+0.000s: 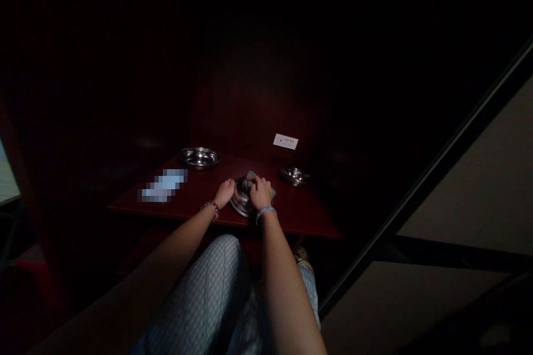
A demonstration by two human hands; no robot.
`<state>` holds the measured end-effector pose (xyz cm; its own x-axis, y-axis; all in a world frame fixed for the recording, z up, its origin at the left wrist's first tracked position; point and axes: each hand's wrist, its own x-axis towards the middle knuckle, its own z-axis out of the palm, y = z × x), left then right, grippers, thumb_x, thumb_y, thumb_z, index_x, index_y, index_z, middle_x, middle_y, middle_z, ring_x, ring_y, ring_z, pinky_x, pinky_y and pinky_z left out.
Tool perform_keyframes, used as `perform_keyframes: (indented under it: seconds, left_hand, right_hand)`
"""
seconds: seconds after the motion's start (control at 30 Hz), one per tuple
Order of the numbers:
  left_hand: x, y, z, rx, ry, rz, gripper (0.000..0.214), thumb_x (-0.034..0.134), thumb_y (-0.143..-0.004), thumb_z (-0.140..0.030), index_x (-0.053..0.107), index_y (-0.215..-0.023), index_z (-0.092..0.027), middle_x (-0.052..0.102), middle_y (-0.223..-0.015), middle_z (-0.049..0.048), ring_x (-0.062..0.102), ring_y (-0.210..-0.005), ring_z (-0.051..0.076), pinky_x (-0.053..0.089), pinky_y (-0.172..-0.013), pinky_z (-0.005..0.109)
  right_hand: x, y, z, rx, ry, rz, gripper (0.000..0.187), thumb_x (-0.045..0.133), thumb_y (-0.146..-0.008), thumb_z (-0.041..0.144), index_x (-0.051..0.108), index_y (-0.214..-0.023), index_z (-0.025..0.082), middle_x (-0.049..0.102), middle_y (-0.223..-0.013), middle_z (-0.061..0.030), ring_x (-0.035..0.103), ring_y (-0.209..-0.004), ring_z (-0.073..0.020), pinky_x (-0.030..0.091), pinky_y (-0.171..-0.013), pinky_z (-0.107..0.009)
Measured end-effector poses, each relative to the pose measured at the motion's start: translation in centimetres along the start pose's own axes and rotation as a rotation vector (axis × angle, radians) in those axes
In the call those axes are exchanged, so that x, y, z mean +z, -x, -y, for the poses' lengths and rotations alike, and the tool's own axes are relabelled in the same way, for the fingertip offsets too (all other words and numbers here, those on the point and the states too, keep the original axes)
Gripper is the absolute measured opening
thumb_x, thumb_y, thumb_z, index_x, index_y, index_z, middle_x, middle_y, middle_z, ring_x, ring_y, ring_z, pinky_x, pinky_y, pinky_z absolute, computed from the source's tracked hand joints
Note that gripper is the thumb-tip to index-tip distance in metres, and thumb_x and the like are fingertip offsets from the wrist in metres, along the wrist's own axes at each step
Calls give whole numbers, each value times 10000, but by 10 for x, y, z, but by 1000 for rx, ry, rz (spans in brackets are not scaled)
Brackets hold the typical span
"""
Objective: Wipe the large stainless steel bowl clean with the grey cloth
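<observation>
A shiny round metal bowl point(241, 203) rests near the front edge of the dark red table, partly covered by my hands. My left hand point(225, 193) is closed on the bowl's left rim. Over the bowl's right side, my right hand point(261, 193) is closed on a greyish cloth point(251, 175), which shows above the fingers and at the right of the hand. The cloth touches the bowl; its middle is hidden under my palm.
A metal dish point(200, 159) stands at the table's back left, and smaller metal bowls point(295, 176) at the right. A blurred light-blue patch point(164, 186) lies on the left. Behind the dark red table point(291, 222) is a wall with a white socket plate point(285, 141).
</observation>
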<state>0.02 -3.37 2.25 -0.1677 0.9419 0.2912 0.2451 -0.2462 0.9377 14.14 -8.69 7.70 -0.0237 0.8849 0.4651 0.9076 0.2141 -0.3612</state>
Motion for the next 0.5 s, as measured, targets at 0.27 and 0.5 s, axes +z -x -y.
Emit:
perform_keyframes:
  seconds: [0.27,0.5]
  left_hand:
    - [1,0,-2,-36,29,7,285,392,-885,-210,454,-608,-232,531,-633,-14,514,-651,163,421,-684,303]
    - [1,-2,-1,-41,29,17,288,392,-891,-204,460,-612,-228,546,-650,-8,530,-671,164,439,-707,300]
  right_hand:
    - [2,0,11,-18,20,18,349,420,-985,211,695,-1176,310,648,-1141,-58,536,-1072,-240,415,-954,-349]
    - [0,1,12,-32,-15,19,366,408,-995,203,696,-1195,308,643,-1140,-55,534,-1080,-235,409,-973,-339]
